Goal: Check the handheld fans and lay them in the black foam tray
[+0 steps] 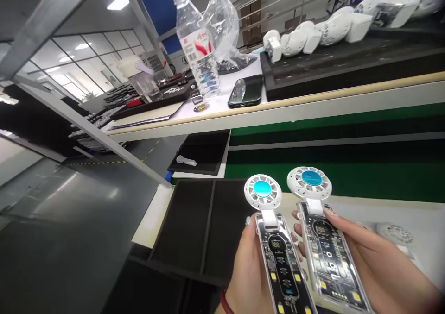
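My left hand [247, 263] grips a transparent handheld fan [281, 258] by its body, with a red cord on the wrist. The fan has a small lit display, and its round white head [263, 191] has a blue centre. My right hand [378, 258] holds a matching fan [328, 254] just to the right, its blue-centred head [309, 179] tilted away from me. The two fan bodies stand close together, and their lower ends run out of the picture. Another white fan head [394, 234] lies blurred on the white bench [368, 207] beyond my right hand.
Black foam trays [194, 230] lie left of my hands, and a small white part sits on a black mat [198, 154]. Above, a shelf holds a water bottle [196, 45], a plastic bag, a phone [245, 91] and a row of white devices [333, 31].
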